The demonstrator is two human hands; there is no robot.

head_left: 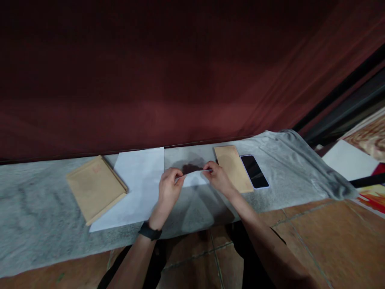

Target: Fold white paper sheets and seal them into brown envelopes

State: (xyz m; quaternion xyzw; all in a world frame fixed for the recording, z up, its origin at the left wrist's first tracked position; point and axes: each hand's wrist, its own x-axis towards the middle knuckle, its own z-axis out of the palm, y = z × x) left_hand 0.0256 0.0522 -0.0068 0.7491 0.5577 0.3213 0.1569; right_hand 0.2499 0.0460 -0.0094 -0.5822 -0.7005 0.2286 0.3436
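Between my two hands is a narrow piece of white paper [195, 179], raised over the grey cloth and slightly bowed along its top edge. My left hand [171, 186] pinches its left end, thumb against fingers. At the right end, my right hand [218, 176] grips the paper the same way. Large white sheets [140, 180] lie flat just left of my left hand. Close by my right hand rests a brown envelope [233, 166], with a dark-screened phone [254, 171] beside it.
A stack of brown envelopes [96, 186] overlaps the white sheets on the left. The grey cloth [288, 176] covers a long narrow surface. A dark red curtain [192, 80] hangs behind it. Tiled floor [325, 237] shows in front, and papers [350, 160] lie at the far right.
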